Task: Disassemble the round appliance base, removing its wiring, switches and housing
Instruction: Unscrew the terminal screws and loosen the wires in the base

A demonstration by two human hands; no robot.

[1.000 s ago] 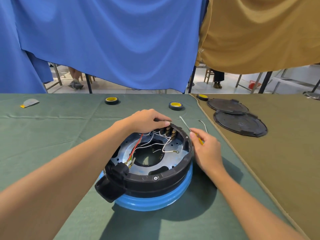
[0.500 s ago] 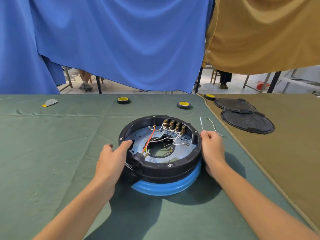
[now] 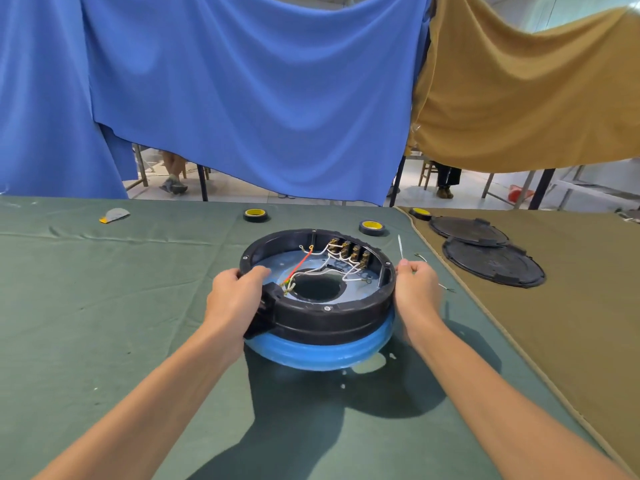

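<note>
Both hands are gripping, as I am seeing it from my station. Left hand (image 3: 235,296) is hooking its thumb over the near-left rim of the round base (image 3: 362,289), fingers wrapping the side beside the black plug block (image 3: 269,308). Right hand (image 3: 417,289) is curling against the opposite rim and pinching a thin metal tool (image 3: 400,245), which is pointing away from me.

- Base: sitting open side up, mid-table on the green cloth (image 3: 104,306), with the black housing (image 3: 332,320) riding on a blue ring (image 3: 311,355).
- Inside: white and red wires (image 3: 332,268) running to a row of switches (image 3: 349,251) at the far wall.
- Beyond: tape rolls (image 3: 255,215) lying flat.
- Right: two black round covers (image 3: 493,266) resting on brown cloth (image 3: 571,323).
</note>
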